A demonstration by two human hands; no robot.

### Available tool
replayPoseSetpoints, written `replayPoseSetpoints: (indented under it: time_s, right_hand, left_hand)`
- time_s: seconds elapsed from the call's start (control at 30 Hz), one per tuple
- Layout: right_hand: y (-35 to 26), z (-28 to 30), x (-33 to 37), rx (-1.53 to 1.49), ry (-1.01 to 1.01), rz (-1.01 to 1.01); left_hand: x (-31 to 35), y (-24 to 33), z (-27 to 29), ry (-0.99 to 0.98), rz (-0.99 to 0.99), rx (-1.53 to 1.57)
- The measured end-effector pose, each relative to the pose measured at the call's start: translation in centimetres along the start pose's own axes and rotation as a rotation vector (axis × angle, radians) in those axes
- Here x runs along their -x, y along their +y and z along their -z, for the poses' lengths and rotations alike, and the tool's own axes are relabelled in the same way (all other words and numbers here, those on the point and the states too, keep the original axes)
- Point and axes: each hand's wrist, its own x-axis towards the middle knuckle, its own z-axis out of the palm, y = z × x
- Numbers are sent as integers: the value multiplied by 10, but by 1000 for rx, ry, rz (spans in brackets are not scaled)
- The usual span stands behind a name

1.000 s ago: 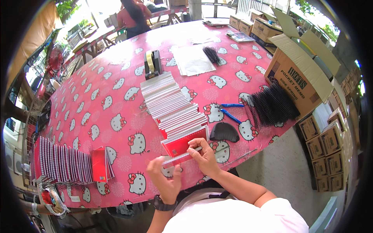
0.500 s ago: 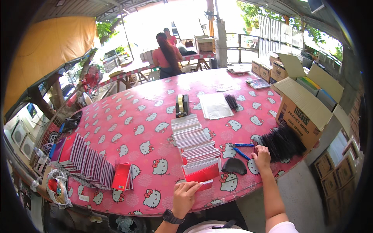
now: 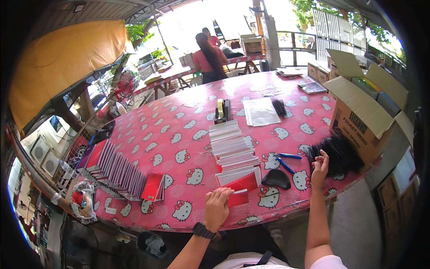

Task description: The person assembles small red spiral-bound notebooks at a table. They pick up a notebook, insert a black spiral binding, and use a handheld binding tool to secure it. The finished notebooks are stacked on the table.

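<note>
My left hand (image 3: 217, 206) is closed on the near edge of a small red-covered notepad (image 3: 242, 184), whose white pages show a row of punched holes. The pad is at the near end of a long row of unbound notepads (image 3: 230, 142), white edges up. My right hand (image 3: 319, 171) is raised beside a heap of black spiral binding coils (image 3: 342, 154), its fingers apart; no coil can be made out in them. Between the hands are blue-handled pliers (image 3: 285, 166), another blue tool (image 3: 290, 156) and a dark rounded pouch-like object (image 3: 276, 179).
Spiral-bound red notebooks (image 3: 114, 172) stand stacked at left, with a few red ones (image 3: 152, 186) beside them. Farther back are a tape dispenser (image 3: 222, 111), white sheets (image 3: 260, 112) and more coils (image 3: 279, 108). An open carton (image 3: 358, 121) stands right. Two people work beyond the table.
My right hand has moved away from the blue tools and lifted toward the coil heap, its fingers turning upward. My left hand stays on the notepad. The whole view has shifted.
</note>
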Motion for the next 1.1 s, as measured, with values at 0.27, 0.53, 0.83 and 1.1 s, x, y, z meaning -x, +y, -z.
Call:
replayPoseSetpoints:
  time_s: [0.27,0.53,0.83,1.1]
  right_hand:
    - [-80,-10,33,-123,-174,203]
    - [-96,-40,100,-173,-312,184]
    - [-33,-49,72,-209,-413,-88]
    - [-41,-47,75,-154,-313,-143]
  left_hand:
    - [-8,-23,-9,-19,111,-177]
    - [-15,-32,-18,-27,74,-155]
    - [-14,-34,-26,-6,28,-105]
    - [-10,-36,-28,-1,11,-87]
